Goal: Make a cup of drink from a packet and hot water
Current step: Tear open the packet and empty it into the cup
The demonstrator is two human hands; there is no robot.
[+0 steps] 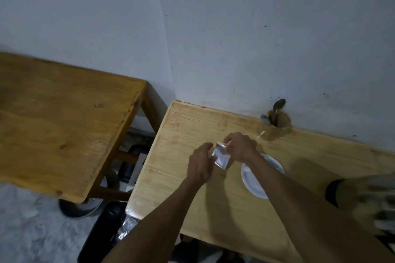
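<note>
Near the bottom edge, two bare forearms are seen reaching fwd over a light wooden table (192, 209). At the far right edge a blurred object w/ a dark band (367, 198) is seen; what it is can't be told. Below the table's near-left corner, a crumpled bit of foil-like wrapper (126, 229) is seen beside a dark bin or bag (100, 235) on the pale floor.

Further in, a white saucer (254, 181) is set on the table, partly covered by the right forearm. Just left of it, a small silvery packet (222, 157) is held above the tabletop between both hands. The left hand (199, 166) is closed on the packet's lower-left edge, thumb and fingertips pinched on it, remaining fingers curled. The right hand (240, 147) is pinched on the packet's upper-right corner, fingers bent tight around the top edge. The packet is tilted, its top toward the right hand; whether it's torn open can't be told due to blur.

Beyond the hands, near the wall, a clear glass (274, 127) is stood on the table w/ a metal spoon (279, 107) propped in it, bowl up, plus a second utensil handle (265, 118).

To the left, a darker wooden table (64, 124) is placed apart from the first, a gap left between them, w/ dim items underneath. A pale wall (235, 28) is seen behind it all.
</note>
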